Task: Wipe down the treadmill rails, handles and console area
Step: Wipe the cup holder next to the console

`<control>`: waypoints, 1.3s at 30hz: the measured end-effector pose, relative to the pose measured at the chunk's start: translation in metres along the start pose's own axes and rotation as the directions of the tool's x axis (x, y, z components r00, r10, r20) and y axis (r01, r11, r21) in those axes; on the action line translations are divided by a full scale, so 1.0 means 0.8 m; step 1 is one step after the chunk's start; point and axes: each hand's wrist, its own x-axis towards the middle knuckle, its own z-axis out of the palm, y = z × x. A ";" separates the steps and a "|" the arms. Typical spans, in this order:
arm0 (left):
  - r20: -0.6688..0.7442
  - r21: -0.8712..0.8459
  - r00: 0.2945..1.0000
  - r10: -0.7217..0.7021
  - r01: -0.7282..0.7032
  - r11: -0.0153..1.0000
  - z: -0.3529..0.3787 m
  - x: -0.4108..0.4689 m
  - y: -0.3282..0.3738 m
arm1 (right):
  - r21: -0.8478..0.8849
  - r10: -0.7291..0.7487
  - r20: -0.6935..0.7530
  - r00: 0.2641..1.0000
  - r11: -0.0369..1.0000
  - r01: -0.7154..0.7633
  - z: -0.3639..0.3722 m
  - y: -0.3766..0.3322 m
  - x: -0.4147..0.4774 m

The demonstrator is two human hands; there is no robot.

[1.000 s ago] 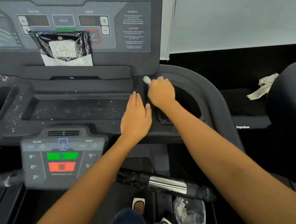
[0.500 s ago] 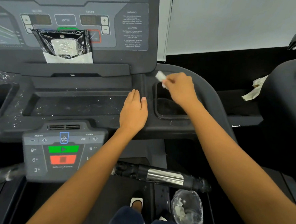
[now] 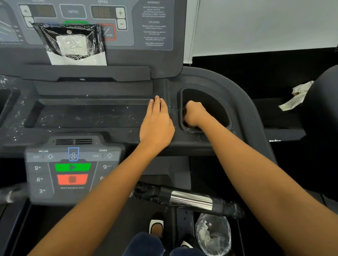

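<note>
Right hand (image 3: 194,114) has dropped from rim into cup holder (image 3: 217,108), fist curled, wipe hidden, hold cannot tell; left hand (image 3: 156,125) stays flat, bracing; console wiping likely moves inside

Head camera looks forward and down (close, wide-angle) onto the console (image 3: 87,110).
</note>
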 end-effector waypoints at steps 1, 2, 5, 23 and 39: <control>-0.004 0.003 1.000 0.001 -0.001 1.000 0.000 0.000 0.000 | 0.011 -0.024 0.037 0.999 1.000 0.023 0.000 0.003 -0.002; -0.004 0.003 1.000 -0.002 0.002 1.000 0.000 -0.001 0.000 | 0.019 -0.040 0.079 0.996 0.999 0.038 0.000 0.008 -0.005; -0.002 -0.003 1.000 -0.001 0.001 1.000 0.004 0.003 -0.002 | -0.031 -0.055 0.102 0.993 0.998 0.058 0.002 0.012 -0.001; 0.001 -0.002 1.000 -0.018 0.018 1.000 0.006 0.001 -0.003 | -0.287 0.176 0.222 0.959 0.952 -0.108 -0.014 0.011 -0.014; -0.023 0.053 1.000 -0.007 0.008 0.999 0.011 0.002 -0.002 | 0.535 0.134 0.048 0.990 0.833 -0.139 0.005 -0.011 0.003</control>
